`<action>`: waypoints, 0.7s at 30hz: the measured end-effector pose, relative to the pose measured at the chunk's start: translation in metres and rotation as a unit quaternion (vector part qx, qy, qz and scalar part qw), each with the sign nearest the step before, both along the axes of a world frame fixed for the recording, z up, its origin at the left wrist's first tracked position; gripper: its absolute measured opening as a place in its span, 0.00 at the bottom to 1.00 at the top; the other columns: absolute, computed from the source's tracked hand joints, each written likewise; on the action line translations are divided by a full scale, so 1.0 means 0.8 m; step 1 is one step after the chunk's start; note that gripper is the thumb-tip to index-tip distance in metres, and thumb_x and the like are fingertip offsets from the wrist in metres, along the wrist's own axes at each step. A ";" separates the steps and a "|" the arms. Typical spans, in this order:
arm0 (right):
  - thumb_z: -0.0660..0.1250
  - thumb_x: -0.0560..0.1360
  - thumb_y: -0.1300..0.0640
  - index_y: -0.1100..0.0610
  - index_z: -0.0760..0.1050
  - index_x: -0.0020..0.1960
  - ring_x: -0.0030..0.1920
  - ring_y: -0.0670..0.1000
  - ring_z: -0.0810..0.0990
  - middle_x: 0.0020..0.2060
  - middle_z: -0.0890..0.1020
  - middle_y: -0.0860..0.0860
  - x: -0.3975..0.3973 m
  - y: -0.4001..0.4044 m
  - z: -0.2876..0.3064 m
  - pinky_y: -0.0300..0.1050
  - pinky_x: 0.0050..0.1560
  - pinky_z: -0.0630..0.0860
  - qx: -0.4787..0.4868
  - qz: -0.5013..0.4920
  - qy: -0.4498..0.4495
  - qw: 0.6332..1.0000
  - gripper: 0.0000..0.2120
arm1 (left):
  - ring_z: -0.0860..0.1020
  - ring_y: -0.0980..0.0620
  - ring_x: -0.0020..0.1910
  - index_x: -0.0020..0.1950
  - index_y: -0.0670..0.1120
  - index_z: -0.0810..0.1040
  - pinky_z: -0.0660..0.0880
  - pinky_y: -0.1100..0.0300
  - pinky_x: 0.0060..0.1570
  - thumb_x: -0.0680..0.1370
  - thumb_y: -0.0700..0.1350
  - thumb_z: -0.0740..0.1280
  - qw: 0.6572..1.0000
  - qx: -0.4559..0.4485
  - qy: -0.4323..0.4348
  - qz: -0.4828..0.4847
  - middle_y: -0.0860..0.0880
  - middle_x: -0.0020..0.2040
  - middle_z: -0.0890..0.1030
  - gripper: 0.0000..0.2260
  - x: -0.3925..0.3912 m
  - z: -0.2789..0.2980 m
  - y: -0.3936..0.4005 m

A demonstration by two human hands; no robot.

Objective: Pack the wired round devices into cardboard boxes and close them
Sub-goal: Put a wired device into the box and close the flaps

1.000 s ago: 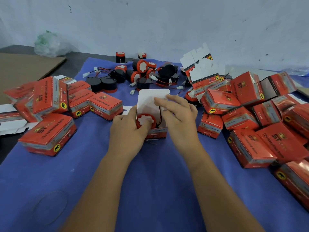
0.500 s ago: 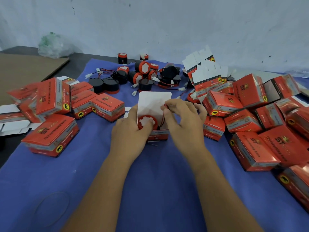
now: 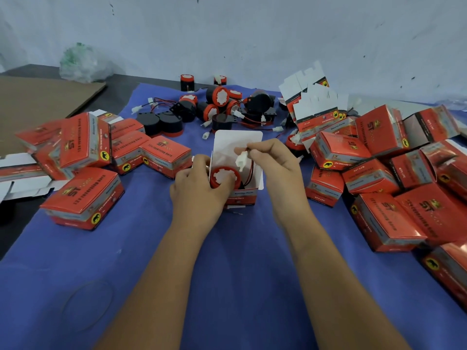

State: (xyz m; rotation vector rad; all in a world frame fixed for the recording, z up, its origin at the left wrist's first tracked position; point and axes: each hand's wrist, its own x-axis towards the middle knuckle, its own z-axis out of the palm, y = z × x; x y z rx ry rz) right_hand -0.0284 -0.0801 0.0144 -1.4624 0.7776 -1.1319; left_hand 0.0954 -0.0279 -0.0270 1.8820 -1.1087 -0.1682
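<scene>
Round device (image 3: 224, 178) half hidden behind left hand (image 3: 199, 190), body sunk inside open box (image 3: 243, 195). Box print too blurred to read. Boxes at bench's right edge (image 3: 452, 271) cut off. Forearms cropped below.

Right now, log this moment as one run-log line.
left hand: holds round device in open box | right hand: pinches white wire connector above box | lid flap: up | step: tucking wire

Both our forearms reach forward over the table. Our left hand (image 3: 199, 188) is curled, with the thumb and fingers gripping a round device (image 3: 223, 176). Our right hand (image 3: 275, 165) is raised a little, and its thumb and forefinger pinch a wire (image 3: 249, 161).
</scene>
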 end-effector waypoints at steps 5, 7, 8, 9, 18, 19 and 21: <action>0.69 0.77 0.57 0.50 0.79 0.42 0.51 0.48 0.83 0.42 0.86 0.47 0.011 -0.001 -0.006 0.52 0.61 0.76 -0.017 -0.055 -0.009 0.998 0.06 | 0.74 0.45 0.56 0.51 0.58 0.65 0.68 0.47 0.56 0.75 0.60 0.65 1.000 0.008 -0.012 -0.010 0.53 0.49 0.77 0.12 -0.002 0.001 0.001; 0.71 0.75 0.61 0.53 0.79 0.42 0.48 0.48 0.84 0.42 0.86 0.49 0.012 -0.003 -0.006 0.45 0.52 0.79 -0.008 -0.080 -0.029 0.996 0.05 | 0.74 0.45 0.57 0.51 0.59 0.65 0.68 0.45 0.58 0.74 0.61 0.63 1.000 0.008 -0.010 -0.008 0.54 0.48 0.76 0.12 -0.002 0.001 0.001; 0.72 0.74 0.63 0.53 0.78 0.43 0.48 0.49 0.84 0.42 0.85 0.50 0.011 -0.004 -0.006 0.43 0.50 0.80 -0.003 -0.096 -0.033 0.995 0.06 | 0.74 0.45 0.57 0.51 0.59 0.65 0.68 0.44 0.59 0.74 0.62 0.63 1.000 0.010 -0.010 -0.006 0.54 0.48 0.76 0.12 -0.002 0.001 0.001; 0.72 0.74 0.65 0.54 0.77 0.43 0.48 0.49 0.84 0.42 0.85 0.51 0.009 -0.004 -0.006 0.40 0.48 0.79 0.004 -0.107 -0.039 0.993 0.07 | 0.73 0.46 0.57 0.51 0.59 0.65 0.67 0.44 0.60 0.74 0.62 0.64 1.000 0.011 -0.009 -0.004 0.54 0.48 0.76 0.12 -0.002 0.000 0.000; 0.69 0.73 0.61 0.49 0.78 0.54 0.56 0.48 0.73 0.39 0.80 0.42 -0.007 -0.010 -0.017 0.41 0.63 0.56 -0.302 -0.191 0.259 0.897 0.12 | 0.73 0.47 0.58 0.54 0.58 0.65 0.65 0.46 0.63 0.75 0.61 0.66 1.000 0.010 0.014 0.017 0.53 0.51 0.77 0.14 0.001 -0.003 -0.002; 0.69 0.73 0.61 0.51 0.79 0.54 0.55 0.49 0.73 0.39 0.80 0.43 -0.010 -0.011 -0.017 0.43 0.61 0.56 -0.335 -0.196 0.279 0.878 0.11 | 0.73 0.47 0.58 0.55 0.58 0.65 0.65 0.46 0.63 0.75 0.61 0.66 1.000 0.008 0.017 0.019 0.53 0.51 0.78 0.15 0.001 -0.004 -0.002; 0.69 0.72 0.61 0.54 0.81 0.51 0.54 0.53 0.75 0.41 0.82 0.46 -0.016 -0.013 -0.021 0.46 0.59 0.58 -0.371 -0.194 0.302 0.857 0.09 | 0.73 0.47 0.59 0.58 0.56 0.66 0.65 0.47 0.63 0.75 0.61 0.66 1.000 0.006 0.018 0.024 0.54 0.50 0.78 0.18 0.001 -0.004 -0.003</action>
